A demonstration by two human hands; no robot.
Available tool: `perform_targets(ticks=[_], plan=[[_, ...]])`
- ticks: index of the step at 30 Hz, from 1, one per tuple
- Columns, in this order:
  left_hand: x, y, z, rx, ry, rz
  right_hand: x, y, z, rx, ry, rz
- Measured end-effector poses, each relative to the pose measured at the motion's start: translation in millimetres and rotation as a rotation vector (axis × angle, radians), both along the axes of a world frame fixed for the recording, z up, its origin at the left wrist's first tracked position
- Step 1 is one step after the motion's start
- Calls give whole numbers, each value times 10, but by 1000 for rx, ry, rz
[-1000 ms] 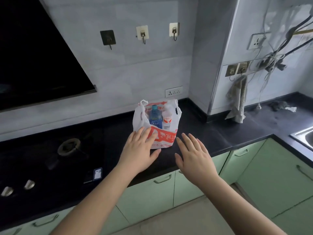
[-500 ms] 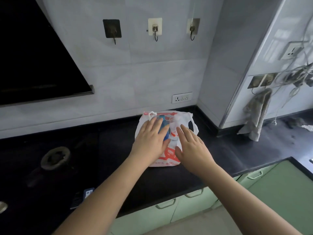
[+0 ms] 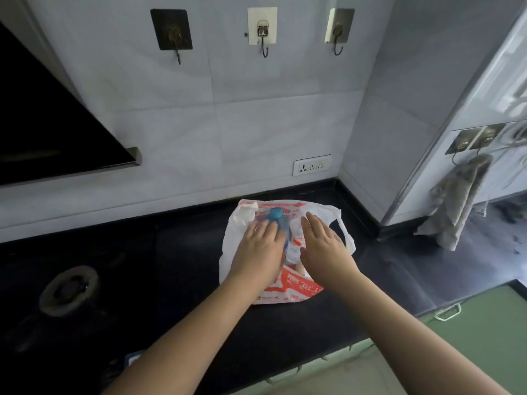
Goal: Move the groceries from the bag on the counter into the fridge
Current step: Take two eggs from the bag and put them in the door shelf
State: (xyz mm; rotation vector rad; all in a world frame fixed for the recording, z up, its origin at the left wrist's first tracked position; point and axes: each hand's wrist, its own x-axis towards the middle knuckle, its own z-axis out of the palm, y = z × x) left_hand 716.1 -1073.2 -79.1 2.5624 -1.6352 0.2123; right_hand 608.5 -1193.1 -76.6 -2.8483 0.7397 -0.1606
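A white plastic bag [image 3: 293, 292] with red print stands on the black counter [image 3: 188, 269] near the wall corner. Inside it a bottle with a blue cap [image 3: 275, 214] shows at the top, and a white bottle with a red label [image 3: 298, 240] sits to its right. My left hand [image 3: 261, 249] lies over the bag's left side, fingers straight, against the blue bottle. My right hand [image 3: 323, 246] lies over the bag's right side with straight fingers, covering part of the white bottle. No fridge is in view.
A gas burner [image 3: 68, 289] sits in the counter at the left under a black hood [image 3: 51, 132]. Three wall hooks [image 3: 262, 32] and a socket [image 3: 312, 165] are on the tiled wall. A grey towel [image 3: 456, 201] hangs at the right. Green cabinets [image 3: 467, 332] lie below.
Both hands moved forward from the counter's front edge onto the bag and now lie over its top. My view has come closer to the bag.
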Motion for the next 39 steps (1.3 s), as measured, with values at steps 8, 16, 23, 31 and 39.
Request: perform_targets(ticks=[8,16,23,31,39], plan=[[255,-13,-175,73,-5,266,212,-409,-63,-14,76,44],[440,12,-294,66,-1,385,318,-789,-106,80,86,84],[639,9,-378,64,18,438,407,-989,-202,190,73,101],[845,24,-552,187,96,457,411,-1167,-316,390,106,82],[1097,-66,-682,321,225,434,445,-1312,-471,408,205,126]])
